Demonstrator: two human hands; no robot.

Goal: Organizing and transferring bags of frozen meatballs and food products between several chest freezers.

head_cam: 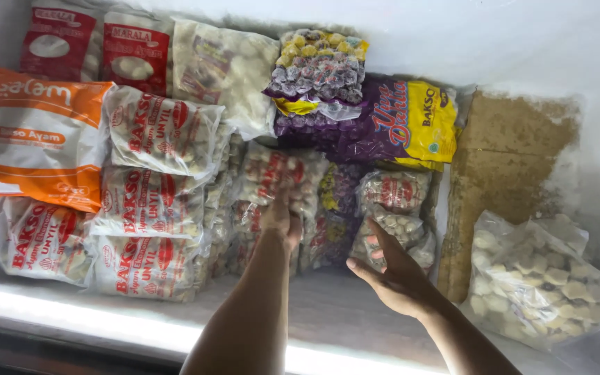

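Chest freezer packed with frozen-food bags. Far left: large orange-and-white pouch [39, 135], lying flat. Behind it, two red-and-white packets [95, 45] side by side against the back wall. Right of the orange pouch: stack of clear bags with red print [157, 201], full of small pale balls, running down to the front edge. Centre back: clear bag of yellow and purple pieces [319, 66] resting on a purple-and-yellow bag [397, 121]. Centre: more clear red-printed bags [279, 180], partly blurred. Front right: unlabelled clear bag of pale balls [543, 278], beside a flat brown slab package [508, 160].
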